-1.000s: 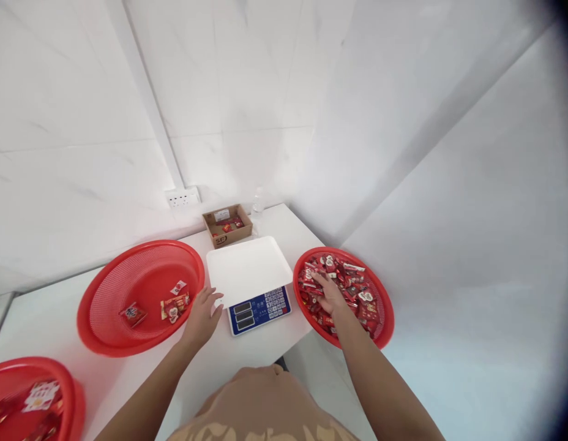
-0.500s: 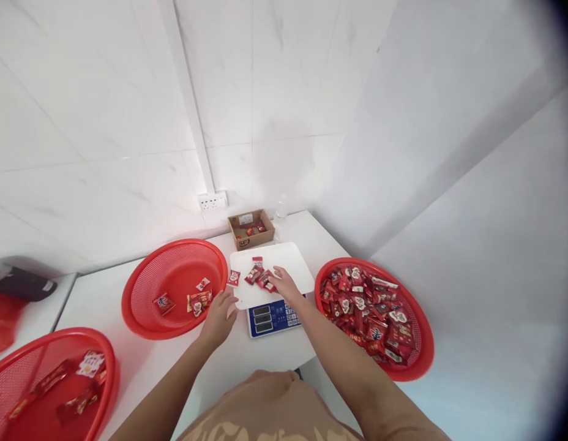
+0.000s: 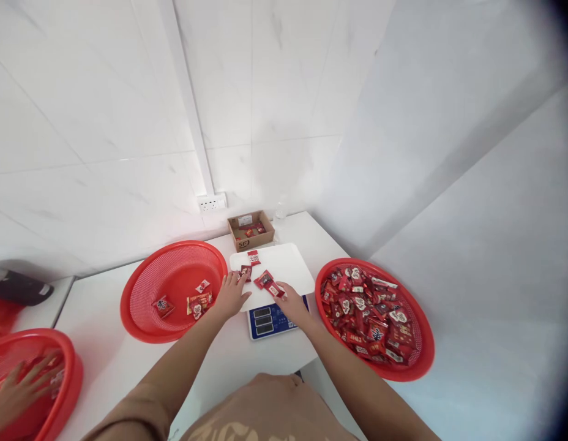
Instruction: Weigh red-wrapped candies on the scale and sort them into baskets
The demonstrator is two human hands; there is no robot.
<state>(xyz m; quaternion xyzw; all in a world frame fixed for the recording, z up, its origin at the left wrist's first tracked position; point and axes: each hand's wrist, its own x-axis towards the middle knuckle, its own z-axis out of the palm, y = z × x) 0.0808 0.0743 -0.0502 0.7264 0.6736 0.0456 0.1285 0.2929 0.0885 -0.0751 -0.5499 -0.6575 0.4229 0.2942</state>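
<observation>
A white weighing scale (image 3: pixel 291 263) with a blue keypad panel stands before me, small red wrapped candies on its plate. At the plate's left edge my left hand (image 3: pixel 231 296) lies with fingers stretched out, their tips at a dark red wrapped candy (image 3: pixel 246 272). My right hand (image 3: pixel 291 304) pinches a red wrapped candy (image 3: pixel 275 290) near the front of the plate. Touching that one is another wrapped candy (image 3: pixel 264 280). Farther back lies a red-and-white packet (image 3: pixel 253 257).
Left of the scale stands a red basket (image 3: pixel 141 275) with a few candies. A fuller red basket (image 3: pixel 428 337) is at right. Behind the scale is a cardboard box (image 3: pixel 255 244). Another person's hand (image 3: pixel 24 389) reaches into the lower-left basket (image 3: pixel 73 373).
My left hand has moved up onto the plate's edge. My right hand has drawn toward me with a candy, and the candies are spread apart. Another person's hand has entered the lower-left basket, which shifted left.
</observation>
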